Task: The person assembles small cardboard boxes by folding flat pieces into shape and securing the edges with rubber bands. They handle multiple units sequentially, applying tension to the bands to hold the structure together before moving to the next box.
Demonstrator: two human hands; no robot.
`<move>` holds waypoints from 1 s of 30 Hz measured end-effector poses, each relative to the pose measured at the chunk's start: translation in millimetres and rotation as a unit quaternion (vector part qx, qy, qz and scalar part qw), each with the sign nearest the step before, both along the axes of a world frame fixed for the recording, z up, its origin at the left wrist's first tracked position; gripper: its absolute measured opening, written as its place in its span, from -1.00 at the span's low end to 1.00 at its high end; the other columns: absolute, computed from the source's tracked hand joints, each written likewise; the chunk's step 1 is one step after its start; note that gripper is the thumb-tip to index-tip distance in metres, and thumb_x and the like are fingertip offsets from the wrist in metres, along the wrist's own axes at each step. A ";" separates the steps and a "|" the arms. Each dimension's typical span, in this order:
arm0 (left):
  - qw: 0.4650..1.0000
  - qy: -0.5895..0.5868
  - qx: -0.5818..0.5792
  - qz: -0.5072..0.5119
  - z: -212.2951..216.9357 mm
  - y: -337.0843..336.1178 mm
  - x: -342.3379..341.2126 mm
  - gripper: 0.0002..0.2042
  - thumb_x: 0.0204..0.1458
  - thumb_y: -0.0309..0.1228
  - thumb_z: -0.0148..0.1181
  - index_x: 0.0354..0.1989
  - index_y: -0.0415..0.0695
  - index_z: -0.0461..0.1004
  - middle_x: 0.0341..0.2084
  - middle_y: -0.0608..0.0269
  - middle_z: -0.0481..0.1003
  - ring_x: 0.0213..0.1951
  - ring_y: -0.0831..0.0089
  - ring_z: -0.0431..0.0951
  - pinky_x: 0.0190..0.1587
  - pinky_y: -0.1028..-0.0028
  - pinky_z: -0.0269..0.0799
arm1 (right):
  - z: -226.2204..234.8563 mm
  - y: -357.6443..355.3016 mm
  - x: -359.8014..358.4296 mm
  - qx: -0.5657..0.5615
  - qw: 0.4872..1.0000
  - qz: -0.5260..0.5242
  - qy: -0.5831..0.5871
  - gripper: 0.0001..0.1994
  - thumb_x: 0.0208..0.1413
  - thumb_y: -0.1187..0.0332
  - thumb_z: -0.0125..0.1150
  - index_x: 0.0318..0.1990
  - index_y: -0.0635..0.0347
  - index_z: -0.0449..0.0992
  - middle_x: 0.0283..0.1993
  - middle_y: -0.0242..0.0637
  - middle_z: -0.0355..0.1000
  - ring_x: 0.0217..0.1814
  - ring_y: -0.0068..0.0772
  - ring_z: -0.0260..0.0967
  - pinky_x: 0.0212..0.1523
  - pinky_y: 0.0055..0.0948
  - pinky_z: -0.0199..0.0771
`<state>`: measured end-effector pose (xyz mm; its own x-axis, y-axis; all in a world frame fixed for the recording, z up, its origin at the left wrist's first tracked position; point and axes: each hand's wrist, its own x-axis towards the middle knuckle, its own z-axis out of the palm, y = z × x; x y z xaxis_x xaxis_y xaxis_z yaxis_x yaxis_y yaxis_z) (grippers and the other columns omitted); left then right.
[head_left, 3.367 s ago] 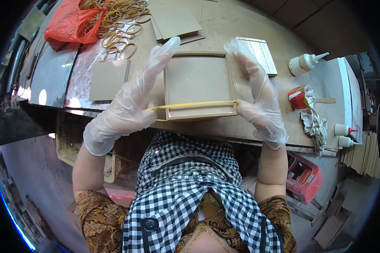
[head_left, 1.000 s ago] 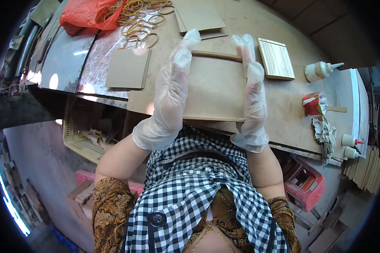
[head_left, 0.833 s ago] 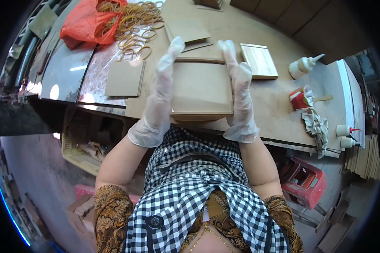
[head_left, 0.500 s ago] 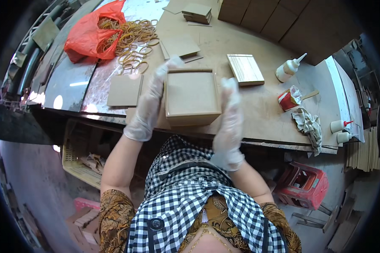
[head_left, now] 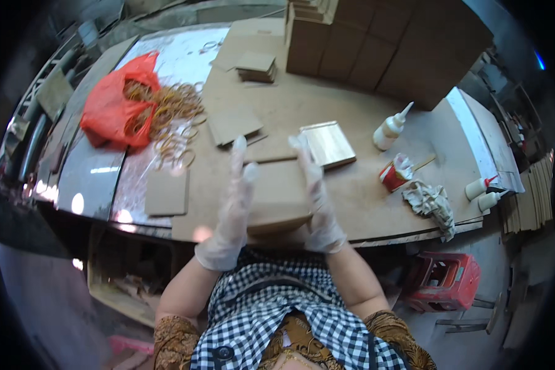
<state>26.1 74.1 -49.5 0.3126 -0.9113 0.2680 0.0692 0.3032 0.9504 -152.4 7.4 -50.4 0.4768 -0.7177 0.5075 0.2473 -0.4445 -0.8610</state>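
Note:
A square brown fibreboard box (head_left: 280,188) sits near the table's front edge, blurred by motion. My left hand (head_left: 231,206), in a thin whitish glove, lies flat along its left side with fingers stretched forward. Along the opposite side runs my gloved right hand (head_left: 317,200), its fingers also straight. Both palms face the box and appear to touch it; how firmly they press cannot be seen. Just beyond my right fingertips lies a flat square wooden piece (head_left: 330,145) with a shiny pale top. A thin brown board (head_left: 168,192) rests left of my left hand.
Rubber bands (head_left: 176,114) spill from a red plastic bag (head_left: 117,108) at left. Small boards (head_left: 256,65) and a tall brown box stack (head_left: 376,46) stand farther back. Rightward are a glue bottle (head_left: 388,132), red cup (head_left: 393,176), rag (head_left: 430,203) and red stool (head_left: 444,280).
My hands have moved inward from beside the box to lie along its two sides. The head view has shifted, so the table sits lower in the picture.

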 end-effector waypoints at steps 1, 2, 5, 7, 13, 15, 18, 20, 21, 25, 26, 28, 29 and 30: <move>1.000 -0.007 -0.019 -0.018 -3.6 -6.4 -3.2 -0.49 0.38 -0.23 -0.18 0.42 -0.25 0.07 0.45 0.11 0.02 0.47 0.30 -0.05 0.47 0.33 -0.18 | -4.7 0.8 -1.7 0.023 1.000 -0.012 0.000 -0.16 0.38 -0.18 -0.26 0.50 0.36 -0.24 0.61 -0.12 -0.29 0.65 -0.25 -0.47 0.55 -0.32 -0.54; 0.999 -0.020 -0.030 -0.027 -5.9 -7.3 -2.7 -0.47 0.38 -0.23 -0.16 0.43 -0.24 0.05 0.46 0.11 -0.01 0.47 0.30 -0.07 0.47 0.32 -0.20 | -1.4 4.7 1.7 0.042 0.999 -0.012 -0.001 -0.16 0.38 -0.18 -0.27 0.50 0.36 -0.25 0.61 -0.11 -0.30 0.65 -0.25 -0.48 0.55 -0.32 -0.54; 0.997 -0.033 -0.044 -0.046 -9.4 -11.5 -4.4 -0.42 0.36 -0.22 -0.11 0.46 -0.22 -0.02 0.49 0.09 -0.08 0.50 0.29 -0.15 0.48 0.31 -0.26 | -2.1 1.5 1.5 0.068 0.998 -0.007 -0.002 -0.14 0.37 -0.20 -0.26 0.50 0.35 -0.25 0.61 -0.10 -0.31 0.65 -0.23 -0.49 0.55 -0.31 -0.54; 0.997 -0.035 -0.039 -0.055 -8.5 -14.4 -6.9 -0.38 0.35 -0.22 -0.08 0.49 -0.21 -0.07 0.51 0.08 -0.13 0.51 0.28 -0.20 0.49 0.31 -0.30 | -2.1 -0.5 -0.1 0.063 0.998 -0.007 0.000 -0.14 0.36 -0.21 -0.27 0.51 0.34 -0.26 0.61 -0.10 -0.31 0.66 -0.23 -0.49 0.55 -0.31 -0.54; 0.958 -0.168 -0.088 -0.217 2.9 -4.9 32.7 0.02 -0.04 -0.09 0.41 0.52 -0.03 -0.14 0.52 0.03 -0.25 0.53 0.12 -0.30 0.49 0.18 -0.36 | 5.5 -0.5 -0.2 0.077 0.997 0.018 -0.020 -0.19 0.39 -0.19 -0.32 0.51 0.31 -0.18 0.61 -0.12 -0.30 0.66 -0.24 -0.49 0.56 -0.31 -0.50; 0.949 -0.202 -0.041 -0.240 21.4 13.9 40.6 0.18 -0.25 -0.10 0.57 0.53 -0.01 -0.15 0.53 0.03 -0.26 0.53 0.12 -0.31 0.49 0.14 -0.40 | 3.8 2.2 2.9 0.114 0.992 0.033 -0.039 -0.23 0.40 -0.17 -0.35 0.50 0.30 -0.11 0.61 -0.11 -0.27 0.66 -0.24 -0.48 0.56 -0.29 -0.49; 0.920 -0.296 -0.073 -0.248 39.3 14.1 47.9 0.28 -0.35 -0.23 0.65 0.53 0.00 -0.21 0.52 0.00 -0.29 0.53 0.10 -0.32 0.49 0.14 -0.37 | -0.4 8.0 4.3 0.076 0.995 -0.030 -0.061 -0.28 0.42 -0.14 -0.39 0.44 0.33 0.07 0.56 -0.07 -0.10 0.63 -0.20 -0.31 0.55 -0.27 -0.37; 0.914 -0.333 -0.042 -0.228 48.4 18.5 42.6 0.29 -0.38 -0.21 0.66 0.52 -0.06 -0.21 0.50 -0.09 -0.23 0.52 0.04 -0.31 0.48 0.10 -0.33 | -5.9 10.8 -3.8 0.061 0.992 -0.108 -0.026 -0.31 0.43 -0.11 -0.38 0.40 0.35 0.15 0.51 -0.05 0.01 0.59 -0.19 -0.16 0.53 -0.27 -0.26; 0.910 -0.351 -0.026 -0.218 49.9 20.1 41.2 0.30 -0.40 -0.19 0.67 0.51 -0.10 -0.21 0.49 -0.13 -0.19 0.52 0.01 -0.30 0.48 0.08 -0.31 | -8.3 14.2 -6.4 0.053 0.988 -0.147 -0.008 -0.32 0.44 -0.10 -0.38 0.38 0.35 0.19 0.49 -0.04 0.06 0.57 -0.18 -0.09 0.53 -0.27 -0.21; 0.940 -0.299 -0.057 -0.157 34.4 36.8 40.7 0.31 -0.44 -0.25 0.69 0.49 -0.16 -0.18 0.46 -0.14 -0.12 0.49 0.00 -0.15 0.46 0.09 -0.17 | 1.9 23.1 -14.5 0.147 0.972 -0.183 -0.011 -0.42 0.44 -0.03 -0.21 0.26 0.35 0.36 0.28 -0.12 0.34 0.40 -0.29 0.18 0.41 -0.31 0.08; 0.938 -0.312 -0.076 -0.133 34.1 40.3 43.8 0.32 -0.45 -0.28 0.70 0.50 -0.14 -0.19 0.45 -0.12 -0.11 0.48 0.06 -0.08 0.44 0.11 -0.09 | 7.0 22.3 -21.7 0.213 0.966 -0.146 0.005 -0.44 0.43 -0.01 -0.16 0.25 0.34 0.37 0.23 -0.16 0.37 0.35 -0.35 0.23 0.37 -0.35 0.13; 0.917 -0.371 -0.099 -0.106 41.9 46.1 43.6 0.21 -0.42 -0.28 0.69 0.41 -0.17 -0.11 0.42 -0.17 -0.07 0.44 -0.03 0.00 0.41 0.09 0.02 | 17.8 18.7 -38.2 0.343 0.936 -0.071 0.037 -0.47 0.40 0.02 -0.04 0.23 0.32 0.41 0.14 -0.23 0.45 0.25 -0.45 0.32 0.30 -0.42 0.24; 0.906 -0.399 -0.110 -0.092 46.9 48.0 43.1 0.16 -0.41 -0.29 0.68 0.36 -0.18 -0.08 0.41 -0.19 -0.05 0.42 -0.08 0.04 0.39 0.07 0.07 | 20.4 16.3 -42.5 0.367 0.929 -0.015 0.041 -0.50 0.38 0.04 0.02 0.20 0.31 0.43 0.10 -0.27 0.47 0.17 -0.51 0.35 0.23 -0.46 0.28; 0.889 -0.430 -0.121 -0.103 48.6 45.5 44.3 0.01 -0.40 -0.27 0.67 0.25 -0.16 0.08 0.40 -0.28 -0.06 0.42 -0.21 -0.01 0.40 -0.02 0.02 | 22.9 12.6 -45.5 0.390 0.919 0.040 0.044 -0.53 0.36 0.07 0.07 0.17 0.30 0.46 0.05 -0.30 0.50 0.10 -0.56 0.37 0.17 -0.50 0.32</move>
<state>70.4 119.6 -0.9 -0.2688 -0.8087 0.5231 -0.5742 0.5706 0.5871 -198.0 20.0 -27.5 0.5586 -0.8074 -0.1898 0.1668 0.3335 -0.9279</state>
